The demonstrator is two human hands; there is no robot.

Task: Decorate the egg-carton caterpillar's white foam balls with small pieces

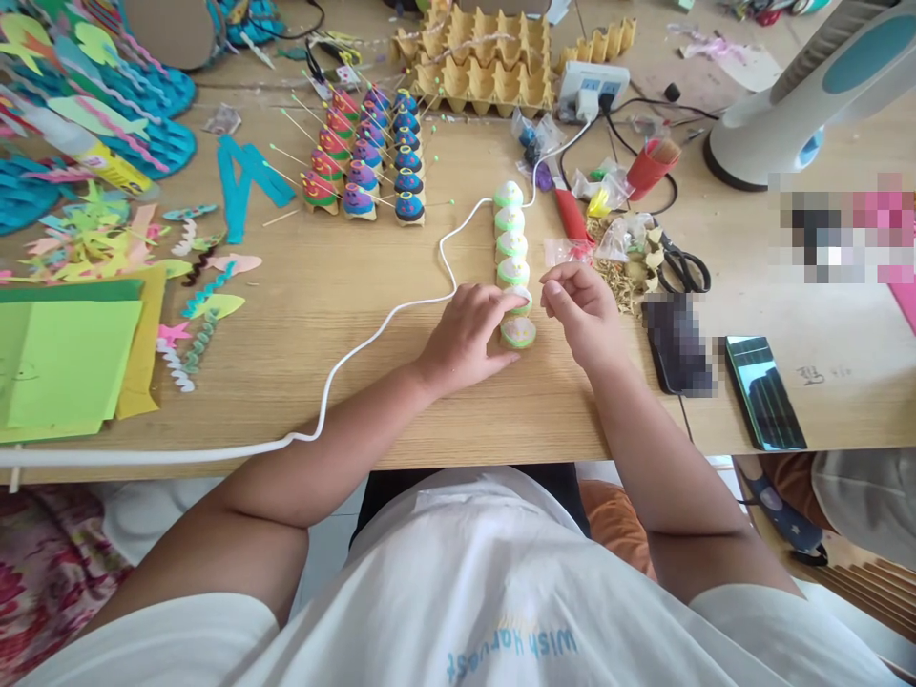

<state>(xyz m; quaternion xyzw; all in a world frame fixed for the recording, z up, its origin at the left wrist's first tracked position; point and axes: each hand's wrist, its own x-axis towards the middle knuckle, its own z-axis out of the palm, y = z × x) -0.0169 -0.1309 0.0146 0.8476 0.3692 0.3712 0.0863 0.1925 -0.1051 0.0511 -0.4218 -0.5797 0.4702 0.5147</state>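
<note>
I have my left hand [465, 341] half-open against the carton strip [513, 271], which points toward the tabletop's [401, 410] front edge; my right hand [587, 315] is pinched beside it, contents unclear. Fine contact calls for steadiness.

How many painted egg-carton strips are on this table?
4: red strip, purple-and-blue strip, blue strip, side by side, further back; white-green strip between left hand and right hand. Some may be hidden.

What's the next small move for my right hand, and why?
Probably ease the right hand slightly left, to the row of white-and-green domes: its fingertips look drawn together just beside the row, while the left hand is at the row's near end.
</note>
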